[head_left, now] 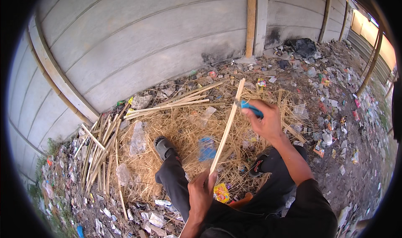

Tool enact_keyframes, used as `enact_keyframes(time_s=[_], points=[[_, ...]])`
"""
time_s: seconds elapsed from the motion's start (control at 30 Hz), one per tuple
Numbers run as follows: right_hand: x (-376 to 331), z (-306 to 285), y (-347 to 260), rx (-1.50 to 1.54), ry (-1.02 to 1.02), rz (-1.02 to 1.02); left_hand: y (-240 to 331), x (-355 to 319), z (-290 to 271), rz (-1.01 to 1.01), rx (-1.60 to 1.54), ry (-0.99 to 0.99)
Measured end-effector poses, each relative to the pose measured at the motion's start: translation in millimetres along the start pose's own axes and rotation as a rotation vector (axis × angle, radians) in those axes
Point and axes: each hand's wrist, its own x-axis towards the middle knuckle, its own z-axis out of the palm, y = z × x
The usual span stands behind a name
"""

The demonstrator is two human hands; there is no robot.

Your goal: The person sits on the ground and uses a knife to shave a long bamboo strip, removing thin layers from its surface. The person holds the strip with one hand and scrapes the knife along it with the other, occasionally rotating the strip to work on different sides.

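Observation:
In my left hand (200,194), low in the middle, is the near end of a pale bamboo strip (227,131). The strip slants up and away to the right, over the straw-coloured shavings. My right hand (269,118) is closed around a cutter knife with a blue handle (253,109). Its blade end meets the strip toward the far end; the blade itself is too small to make out clearly. Below the strip lie bamboo shavings (188,131), between and around my sandalled feet.
A pile of split bamboo strips (100,150) lies at the left, with more strips (176,104) beyond my feet. A grey panel wall (167,24) with posts runs behind. Plastic litter (326,137) covers the ground at the right, and a black bag (303,47) sits by the wall.

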Motion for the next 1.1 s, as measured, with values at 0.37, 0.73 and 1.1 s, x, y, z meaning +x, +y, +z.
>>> enact_keyframes(time_s=[0.37,0.73,1.1], points=[[7.4,-33.4,32.3,0.097,0.062,0.230,-6.5,-16.4,-16.0,-0.044,-0.077,0.033],[-54.1,22.5,-47.1,-0.001,-0.222,-0.356,19.1,16.4,-8.4,0.122,0.076,0.228],[-56.7,25.4,-52.2,0.003,-0.202,-0.329,18.9,20.3,-4.6,0.138,0.010,0.235]])
